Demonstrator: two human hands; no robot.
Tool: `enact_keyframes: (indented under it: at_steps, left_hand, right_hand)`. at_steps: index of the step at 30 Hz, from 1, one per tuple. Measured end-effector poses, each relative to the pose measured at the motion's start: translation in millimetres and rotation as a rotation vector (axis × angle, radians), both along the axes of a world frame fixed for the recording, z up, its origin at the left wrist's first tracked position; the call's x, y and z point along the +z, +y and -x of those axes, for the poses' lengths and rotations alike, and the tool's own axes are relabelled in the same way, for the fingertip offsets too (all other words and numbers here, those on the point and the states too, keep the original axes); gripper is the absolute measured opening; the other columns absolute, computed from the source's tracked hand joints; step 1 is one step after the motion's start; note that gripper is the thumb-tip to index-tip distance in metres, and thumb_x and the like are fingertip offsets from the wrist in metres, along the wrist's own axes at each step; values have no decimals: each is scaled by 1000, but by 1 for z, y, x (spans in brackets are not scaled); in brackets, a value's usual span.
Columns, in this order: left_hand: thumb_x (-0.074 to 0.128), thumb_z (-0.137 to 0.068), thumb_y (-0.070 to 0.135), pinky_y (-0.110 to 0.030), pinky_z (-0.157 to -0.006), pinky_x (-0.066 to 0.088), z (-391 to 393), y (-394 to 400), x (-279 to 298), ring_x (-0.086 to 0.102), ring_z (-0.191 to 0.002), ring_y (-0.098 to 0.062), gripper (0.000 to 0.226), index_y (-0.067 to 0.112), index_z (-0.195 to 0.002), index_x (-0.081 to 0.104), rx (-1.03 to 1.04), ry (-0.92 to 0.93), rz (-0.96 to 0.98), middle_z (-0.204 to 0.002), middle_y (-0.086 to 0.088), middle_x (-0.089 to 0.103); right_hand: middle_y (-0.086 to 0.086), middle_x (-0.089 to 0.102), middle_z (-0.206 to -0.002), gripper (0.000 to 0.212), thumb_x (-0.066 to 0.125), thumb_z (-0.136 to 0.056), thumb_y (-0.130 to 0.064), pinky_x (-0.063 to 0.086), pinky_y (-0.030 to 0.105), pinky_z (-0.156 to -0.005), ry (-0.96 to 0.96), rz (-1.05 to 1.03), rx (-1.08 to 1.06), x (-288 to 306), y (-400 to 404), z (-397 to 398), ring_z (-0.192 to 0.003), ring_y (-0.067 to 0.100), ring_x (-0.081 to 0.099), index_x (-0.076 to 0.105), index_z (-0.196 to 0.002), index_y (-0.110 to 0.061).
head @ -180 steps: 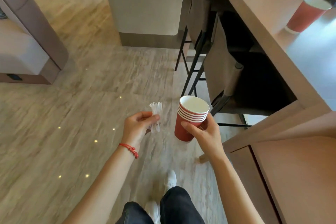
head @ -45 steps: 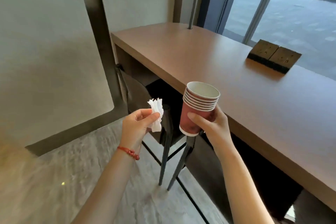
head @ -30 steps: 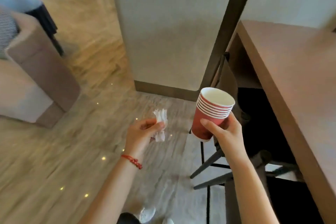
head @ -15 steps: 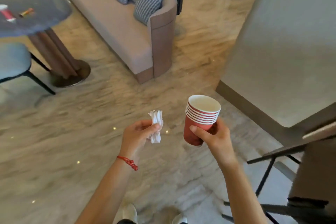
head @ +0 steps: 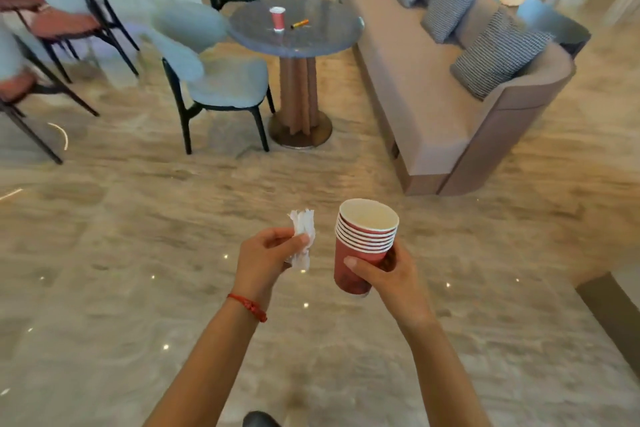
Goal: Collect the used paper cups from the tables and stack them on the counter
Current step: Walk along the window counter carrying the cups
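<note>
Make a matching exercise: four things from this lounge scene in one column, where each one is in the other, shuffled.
Things:
1. stack of red cups
2. crumpled white paper
3. single red cup
4. striped cushions

Places:
A. on the round table
B. on the sofa
C. in the right hand
D. in the left hand

Pairs: 1-C, 2-D, 3-A, 4-B

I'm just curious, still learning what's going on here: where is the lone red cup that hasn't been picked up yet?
The single red cup stands upright on the round grey table ahead, top centre of the head view, left of a small yellow object, between the pale blue chair and the sofa.
</note>
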State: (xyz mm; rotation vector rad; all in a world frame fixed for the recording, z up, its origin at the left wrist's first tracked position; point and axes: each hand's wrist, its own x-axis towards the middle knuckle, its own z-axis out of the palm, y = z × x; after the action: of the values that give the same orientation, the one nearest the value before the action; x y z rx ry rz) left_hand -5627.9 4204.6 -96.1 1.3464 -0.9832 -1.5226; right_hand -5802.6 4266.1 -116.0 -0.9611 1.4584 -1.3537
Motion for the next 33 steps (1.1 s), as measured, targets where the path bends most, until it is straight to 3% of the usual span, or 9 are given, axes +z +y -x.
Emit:
enact_keyframes:
  at_steps: [6, 9, 12, 15, 21, 25, 29, 33]
  left_hand:
    - [71, -74, 1, -22, -55, 53, -38, -52, -4, 68, -66, -18, 6, 7, -76, 68, 112, 42, -29, -69, -7, 67]
    - [71, -74, 3, -26, -60, 55, -40, -76, -9, 68, -69, -19, 6, 7, -78, 69, 136, 39, -43, -71, -7, 68]
    - [71, -75, 3, -29, -65, 56, -32, -101, -14, 67, -71, -21, 7, 6, -80, 69, 143, 37, -56, -76, -11, 67]
    - [71, -75, 4, -24, -61, 56, -20, -132, -18, 68, -68, -18, 11, 2, -85, 68, 139, 37, -69, -77, -12, 68]
    - [71, -75, 3, -25, -62, 55, 7, -216, -20, 66, -69, -20, 10, 3, -84, 68, 176, 43, -72, -76, -11, 67]
    - [71, -74, 3, -24, -58, 55, 29, -275, -8, 67, -65, -17, 6, 9, -72, 70, 172, 34, -38, -68, -7, 69]
    - [71, -74, 4, -26, -64, 56, 41, -335, 2, 68, -69, -17, 6, 8, -79, 69, 236, 18, -17, -71, -5, 70]
    - [71, -75, 4, -27, -65, 57, 40, -391, 2, 66, -76, -21, 6, 8, -80, 69, 258, 7, -17, -80, -10, 69]
  right_hand:
    - [-12, 72, -96, 54, 82, -57, -16, 51, 16, -68, -8, 9, 75, -1, -63, -28, -89, 5, 67, 61, -107, -22]
    - [-13, 73, -94, 52, 82, -63, -3, 51, 15, -68, -11, -3, 85, -5, -87, -26, -87, 4, 67, 61, -107, -20]
    - [-11, 73, -95, 55, 80, -59, -12, 51, 16, -69, -22, -9, 73, -9, -110, -16, -89, 5, 67, 60, -111, -16]
    - [-13, 73, -94, 51, 79, -58, -15, 51, 15, -68, -23, -15, 63, -10, -144, -4, -87, 3, 67, 61, -105, -22]
    - [-14, 72, -91, 52, 82, -64, -3, 51, 14, -67, -11, 6, 120, -7, -239, 24, -88, 1, 67, 60, -104, -27]
    - [-16, 71, -97, 57, 82, -59, -15, 51, 14, -69, 2, 29, 168, 5, -305, 47, -92, 2, 66, 58, -109, -27]
    - [-13, 71, -94, 53, 83, -64, -10, 51, 13, -67, 6, 17, 183, 9, -371, 58, -89, -1, 65, 58, -105, -30]
    - [-18, 69, -95, 55, 85, -60, -22, 52, 12, -68, 19, 18, 197, 6, -431, 53, -92, -2, 64, 57, -106, -33]
